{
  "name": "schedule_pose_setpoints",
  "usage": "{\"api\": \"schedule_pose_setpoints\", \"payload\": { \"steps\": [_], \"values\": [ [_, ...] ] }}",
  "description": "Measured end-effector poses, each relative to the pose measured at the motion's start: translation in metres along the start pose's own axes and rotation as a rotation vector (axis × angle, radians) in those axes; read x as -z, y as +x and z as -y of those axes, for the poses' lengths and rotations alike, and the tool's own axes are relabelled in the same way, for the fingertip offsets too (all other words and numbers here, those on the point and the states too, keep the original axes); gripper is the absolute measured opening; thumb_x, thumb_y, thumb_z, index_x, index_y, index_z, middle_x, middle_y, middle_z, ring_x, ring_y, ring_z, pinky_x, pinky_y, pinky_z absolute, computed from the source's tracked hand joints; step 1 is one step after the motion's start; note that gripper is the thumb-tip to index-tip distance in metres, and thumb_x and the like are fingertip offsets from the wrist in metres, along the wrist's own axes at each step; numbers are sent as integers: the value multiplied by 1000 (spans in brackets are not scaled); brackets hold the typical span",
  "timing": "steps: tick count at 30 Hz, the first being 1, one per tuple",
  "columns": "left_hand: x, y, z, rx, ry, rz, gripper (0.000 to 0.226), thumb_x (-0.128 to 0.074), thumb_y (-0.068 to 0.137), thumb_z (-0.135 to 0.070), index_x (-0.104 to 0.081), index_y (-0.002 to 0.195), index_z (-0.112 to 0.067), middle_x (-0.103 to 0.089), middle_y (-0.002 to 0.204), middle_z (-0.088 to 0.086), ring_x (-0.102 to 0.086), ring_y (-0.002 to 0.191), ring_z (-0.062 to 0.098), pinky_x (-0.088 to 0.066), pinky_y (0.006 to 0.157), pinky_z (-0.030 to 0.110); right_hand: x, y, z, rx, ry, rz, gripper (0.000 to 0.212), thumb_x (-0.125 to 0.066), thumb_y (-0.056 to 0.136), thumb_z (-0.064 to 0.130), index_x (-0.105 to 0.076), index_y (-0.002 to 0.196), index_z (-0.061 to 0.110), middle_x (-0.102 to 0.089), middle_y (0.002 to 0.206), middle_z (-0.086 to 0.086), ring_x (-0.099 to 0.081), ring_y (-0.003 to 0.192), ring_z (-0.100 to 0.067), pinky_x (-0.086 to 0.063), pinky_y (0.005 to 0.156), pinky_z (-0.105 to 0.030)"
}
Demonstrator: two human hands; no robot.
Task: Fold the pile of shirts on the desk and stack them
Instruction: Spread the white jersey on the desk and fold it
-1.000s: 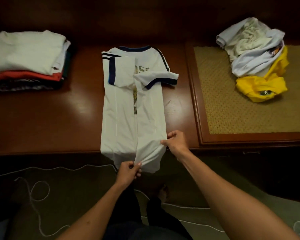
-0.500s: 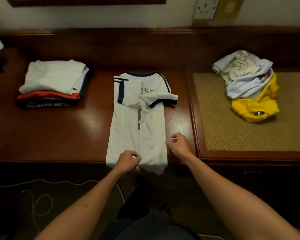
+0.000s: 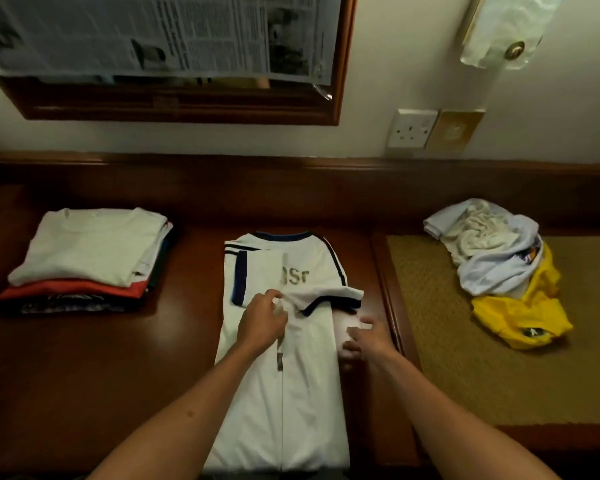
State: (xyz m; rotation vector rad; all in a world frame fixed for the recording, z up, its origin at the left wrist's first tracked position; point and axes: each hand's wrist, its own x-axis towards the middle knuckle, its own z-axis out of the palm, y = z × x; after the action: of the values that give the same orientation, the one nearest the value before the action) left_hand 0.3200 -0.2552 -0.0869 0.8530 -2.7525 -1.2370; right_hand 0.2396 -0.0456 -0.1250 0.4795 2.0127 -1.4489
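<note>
Lying under left grip (image 3: 262, 323), white shirt (image 3: 305, 375), right grip (image 3: 368, 337) at its edge

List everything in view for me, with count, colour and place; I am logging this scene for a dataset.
white jersey: one, white with navy trim, desk centre, sides folded in
folded stack: one, white on top, red and dark layers below, desk left
unfolded pile: one, white and pale shirts, on the mat, desk right
yellow shirt: one, yellow, front of that pile
woven mat: one, tan, inset at desk right
desk: one, dark brown wood
newspaper: one, grey print, over the framed mirror
wall socket: one, white, wall
left hand: on the jersey's middle
right hand: at the jersey's right edge
</note>
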Motion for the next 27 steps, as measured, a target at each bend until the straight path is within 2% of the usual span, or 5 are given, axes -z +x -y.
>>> {"api": "schedule_pose_setpoints", "payload": {
  "steps": [5,12,16,21,27],
  "values": [
    [5,52,-7,-98,45,102,43,-65,86,-23,-54,128,-26,-54,121,-2,-56,108,20,-52,91,38,-11,48,25,-15,32,-67,52,-64,88,5,-44,134,19,-62,117,-14,-61,74,-23,-46,48,-26],
    [6,92,11,-41,-149,224,20,-65,85,-10,-71,100,-21,-69,91,-6,-65,82,10,-53,74,20,-41,47,104,225,-293,-246,12,-65,85,19,-66,81,8,-67,70,-7,-65,67,-24,-51,61,-36],
    [16,107,21,113,-507,175,12,-60,95,-16,-70,92,-22,-72,92,0,-67,91,19,-53,73,20,-95,37,160,427,-455,-99,34,-65,88,20,-45,62,14,-47,53,1,-46,49,-13,-35,49,-30],
    [30,117,38,600,-1343,180,55,-35,96,-61,-65,116,-20,-69,116,15,-64,108,32,-51,89,47,-155,21,197,497,-428,535,22,-56,96,43,-69,100,26,-71,97,6,-64,89,-4,-50,78,-21],
    [39,122,56,821,-1247,183,47,-61,89,-49,-64,119,-14,-70,112,18,-63,107,36,-47,97,56,-132,82,170,521,-768,284,27,-56,96,28,-66,118,15,-68,115,-3,-62,101,-14,-49,86,-27]
  ]
}}
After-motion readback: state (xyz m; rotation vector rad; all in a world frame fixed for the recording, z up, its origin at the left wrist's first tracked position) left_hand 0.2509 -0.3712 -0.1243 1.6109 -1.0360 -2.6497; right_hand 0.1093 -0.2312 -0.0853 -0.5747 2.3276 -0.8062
